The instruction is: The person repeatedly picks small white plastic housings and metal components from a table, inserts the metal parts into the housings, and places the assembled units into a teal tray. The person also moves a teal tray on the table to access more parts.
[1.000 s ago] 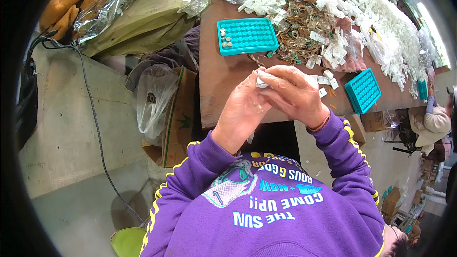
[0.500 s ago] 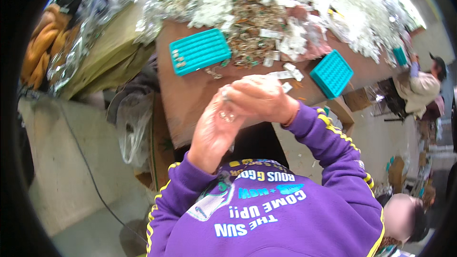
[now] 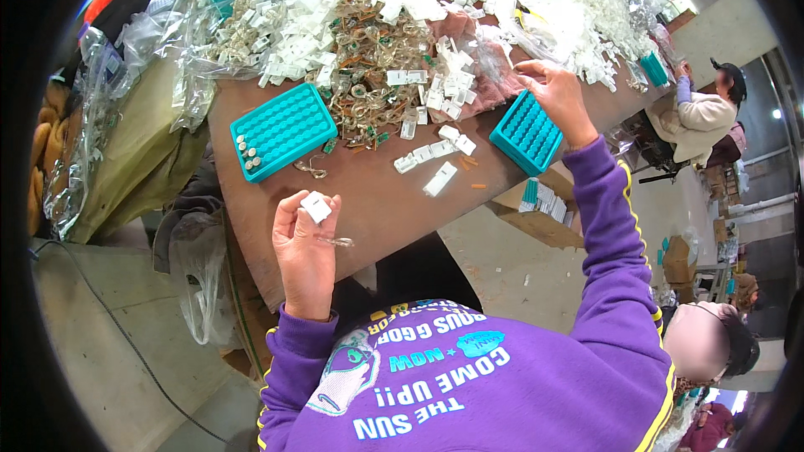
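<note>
My left hand (image 3: 303,264) is raised over the near left edge of the brown table, its fingers closed on a small white plastic case (image 3: 316,207). A thin, clear looped wire (image 3: 337,241) sticks out beside that hand's fingers. My right hand (image 3: 559,105) reaches over the far corner of the right teal tray (image 3: 528,138), thumb and forefinger pinched together. Whatever is between those fingertips is too small to make out. On the table between the hands lie several white plastic cases (image 3: 440,177) and small orange strips (image 3: 469,161).
A left teal tray (image 3: 289,130) has several round pale pieces in one corner. Behind it spreads a heap of wired parts (image 3: 368,67) and white pieces (image 3: 561,8). A cardboard box (image 3: 536,216) stands beside the table; other people sit at the right.
My hands were together before my chest and are now apart. The left moved left, with the white case now showing; the right went out to the right tray. The view shifted too.
</note>
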{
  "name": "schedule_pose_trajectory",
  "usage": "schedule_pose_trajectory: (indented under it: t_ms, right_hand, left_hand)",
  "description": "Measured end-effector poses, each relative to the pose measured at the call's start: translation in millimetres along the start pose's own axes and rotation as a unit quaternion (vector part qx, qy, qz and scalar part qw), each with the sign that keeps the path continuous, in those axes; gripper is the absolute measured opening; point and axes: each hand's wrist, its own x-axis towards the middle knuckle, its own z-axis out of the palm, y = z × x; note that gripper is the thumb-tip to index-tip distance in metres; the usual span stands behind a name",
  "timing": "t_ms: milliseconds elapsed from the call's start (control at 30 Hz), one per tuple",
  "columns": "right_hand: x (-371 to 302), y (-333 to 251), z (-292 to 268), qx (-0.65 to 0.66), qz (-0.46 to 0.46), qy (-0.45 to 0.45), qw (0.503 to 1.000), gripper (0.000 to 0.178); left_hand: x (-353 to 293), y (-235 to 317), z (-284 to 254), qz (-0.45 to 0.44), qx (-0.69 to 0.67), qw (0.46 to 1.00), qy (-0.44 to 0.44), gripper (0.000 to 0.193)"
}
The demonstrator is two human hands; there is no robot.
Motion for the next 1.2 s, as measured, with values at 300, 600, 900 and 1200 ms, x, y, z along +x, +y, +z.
schedule_pose_trajectory:
  t_ms: [300,600,900,1200]
  right_hand:
    - [40.5,46.3,34.8,-0.192,-0.041,-0.15,0.969,0.017]
    - [43.7,55.0,20.1,-0.123,-0.031,-0.107,0.986,0.017]
    - [51.0,61.6,35.1,-0.192,-0.045,-0.148,0.969,0.017]
    - [37.6,8.1,5.7,0.012,-0.027,-0.112,0.993,0.015]
  left_hand:
    - [-0.7,3.0,5.7,-0.024,-0.001,1.0,0.004,0.022]
    - [0.0,1.0,3.6,-0.008,0.024,1.0,-0.016,0.02]
    - [0.8,1.1,1.1,-0.011,0.0,1.0,0.02,0.025]
    - [-1.3,3.5,4.6,-0.026,0.001,1.0,-0.004,0.022]
